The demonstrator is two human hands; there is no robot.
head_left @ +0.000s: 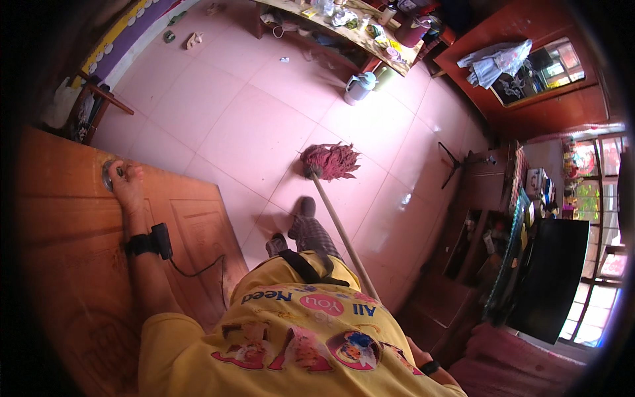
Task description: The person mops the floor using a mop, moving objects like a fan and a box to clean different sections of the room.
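At the far left, my left hand (126, 182) has its fingers closed round the round metal knob (107, 175) of a brown wooden door (192, 198). A black band with a small box and cord sits on that wrist. In front of my feet, a mop with a dark pink head (333, 161) rests on the tiles. Its pale handle (344, 235) slants back toward me, and its upper end disappears behind my yellow shirt. Only a bit of my right hand (417, 352) shows beside the shirt, near the handle's line; its fingers are hidden.
Pink floor tiles (225, 126) stretch ahead. At the back stands a cluttered table (344, 33), with a blue-grey jug (360, 88) on the floor beside it. A black tripod (451, 164), a dark cabinet (436, 311) and a television (552, 278) are on the right. Shoes (194, 40) lie far left.
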